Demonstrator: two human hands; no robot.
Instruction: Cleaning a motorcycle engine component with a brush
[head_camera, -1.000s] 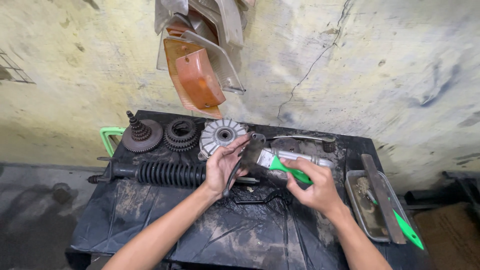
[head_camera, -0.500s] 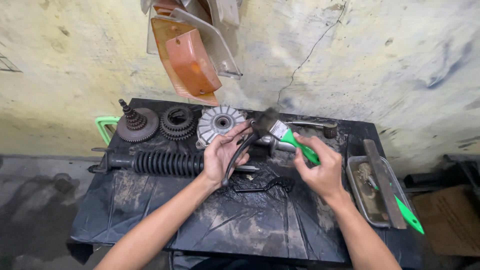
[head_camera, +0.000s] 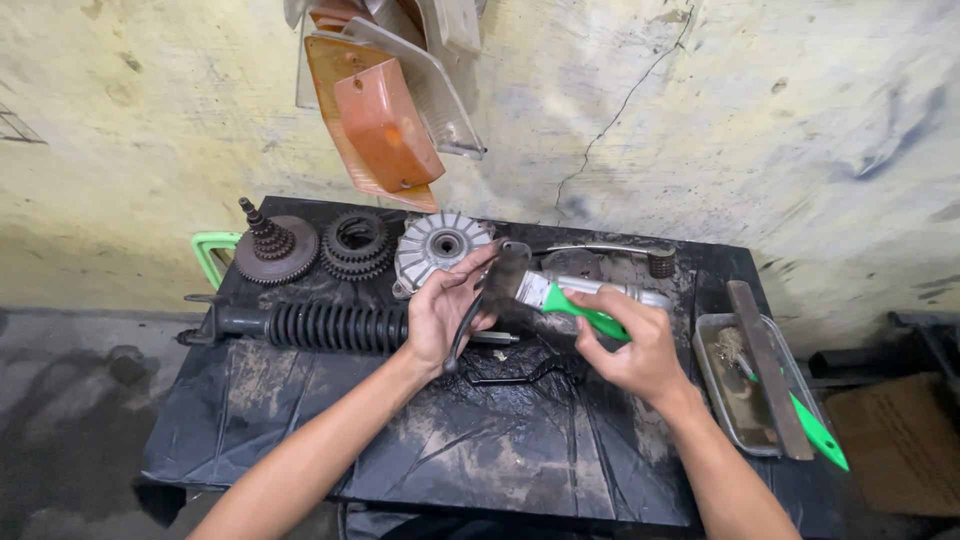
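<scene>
Step in hand: brushing grime off a small dark metal part (head_camera: 470, 315), judging by the bristles laid against it.
Left hand (head_camera: 445, 315): fingers curled and clamped on the dark metal part, a thin curved piece that hangs below the palm; it is held up just above the table.
Right hand (head_camera: 625, 350): closed round the green handle of a paintbrush (head_camera: 545, 295), whose dark bristles meet the part at the left fingertips.
Hands together: close, joined only through brush and part.
Next move calls for: likely a steady hold by the left hand and short strokes along the part, turning it so that hidden faces reach the bristles.
Beyond the left hand: a pale finned hub (head_camera: 435, 245), and further left two rusty gear clusters (head_camera: 355, 242).
Left of the left wrist: a black ribbed shock absorber (head_camera: 320, 325) lying flat.
Right of the right hand: a metal tray (head_camera: 712, 385) with murky residue, a flat bar and a second green-handled tool lying across it.
Surface: a table under a black plastic sheet (head_camera: 480, 450), greasy and creased.
Room: a stained, cracked pale wall (head_camera: 750, 130) behind the table; orange and clear lamp lenses (head_camera: 385, 120) hang above the hands; dark floor to the left.
</scene>
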